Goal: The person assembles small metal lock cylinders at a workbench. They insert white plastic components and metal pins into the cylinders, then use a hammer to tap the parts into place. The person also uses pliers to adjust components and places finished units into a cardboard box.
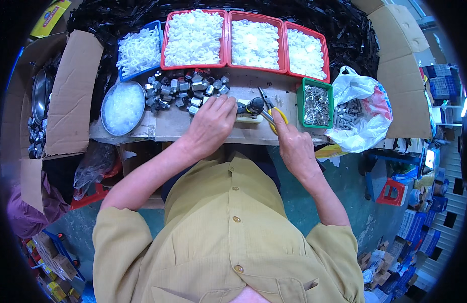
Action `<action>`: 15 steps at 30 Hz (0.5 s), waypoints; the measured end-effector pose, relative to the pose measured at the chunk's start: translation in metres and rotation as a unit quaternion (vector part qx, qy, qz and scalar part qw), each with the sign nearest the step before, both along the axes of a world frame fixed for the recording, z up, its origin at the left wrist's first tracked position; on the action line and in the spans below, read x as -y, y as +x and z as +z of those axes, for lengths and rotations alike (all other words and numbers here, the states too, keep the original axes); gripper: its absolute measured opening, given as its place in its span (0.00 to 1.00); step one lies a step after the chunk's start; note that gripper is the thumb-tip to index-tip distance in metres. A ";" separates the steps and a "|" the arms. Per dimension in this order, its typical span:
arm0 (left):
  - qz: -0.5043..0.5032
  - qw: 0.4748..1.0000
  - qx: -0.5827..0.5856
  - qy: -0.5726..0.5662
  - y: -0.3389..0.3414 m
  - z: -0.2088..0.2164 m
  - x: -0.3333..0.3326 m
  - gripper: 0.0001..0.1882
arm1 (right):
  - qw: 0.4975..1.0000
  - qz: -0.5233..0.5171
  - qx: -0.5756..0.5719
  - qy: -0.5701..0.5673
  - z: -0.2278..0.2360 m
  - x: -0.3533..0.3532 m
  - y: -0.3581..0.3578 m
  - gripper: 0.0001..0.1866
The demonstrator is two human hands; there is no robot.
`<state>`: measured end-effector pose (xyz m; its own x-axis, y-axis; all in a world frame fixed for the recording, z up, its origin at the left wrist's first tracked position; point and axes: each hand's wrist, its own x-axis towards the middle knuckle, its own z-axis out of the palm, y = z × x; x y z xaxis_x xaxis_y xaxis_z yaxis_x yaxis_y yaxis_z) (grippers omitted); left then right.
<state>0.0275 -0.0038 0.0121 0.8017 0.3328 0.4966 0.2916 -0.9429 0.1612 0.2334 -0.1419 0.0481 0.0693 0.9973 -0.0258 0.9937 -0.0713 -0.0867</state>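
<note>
My left hand [211, 122] rests palm down on the wooden bench, its fingers pressing a small white block with a black part [251, 108] on top. My right hand [290, 137] grips a yellow-handled pair of pliers [267, 112] whose jaws reach toward that black part. Just beyond my left hand lies a pile of small black and silver metal pieces [185, 89].
Three red trays [224, 38] and a blue tray [140, 50] of white plastic parts line the back. A round metal dish [122, 107] sits at left, a green box of metal pins [315, 105] and a plastic bag [359, 113] at right. Cardboard walls flank the bench.
</note>
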 end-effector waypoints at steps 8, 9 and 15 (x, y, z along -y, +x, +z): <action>0.020 1.000 0.009 0.022 0.000 -0.022 0.031 0.18 | 0.980 0.064 -0.118 0.148 0.044 -0.020 -0.006 0.27; 0.023 1.000 0.004 0.019 -0.001 -0.023 0.031 0.18 | 0.957 0.083 -0.153 0.232 0.050 -0.029 -0.012 0.27; 0.016 0.999 0.010 0.032 0.002 -0.033 0.038 0.22 | 0.985 0.133 -0.016 0.109 -0.010 -0.042 -0.018 0.36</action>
<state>0.0294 -0.0417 -0.0211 0.7806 0.3255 0.5335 0.3199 -0.9415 0.1063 0.2158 -0.0999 0.0378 -0.1925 0.9622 0.1926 0.9712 0.2148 -0.1026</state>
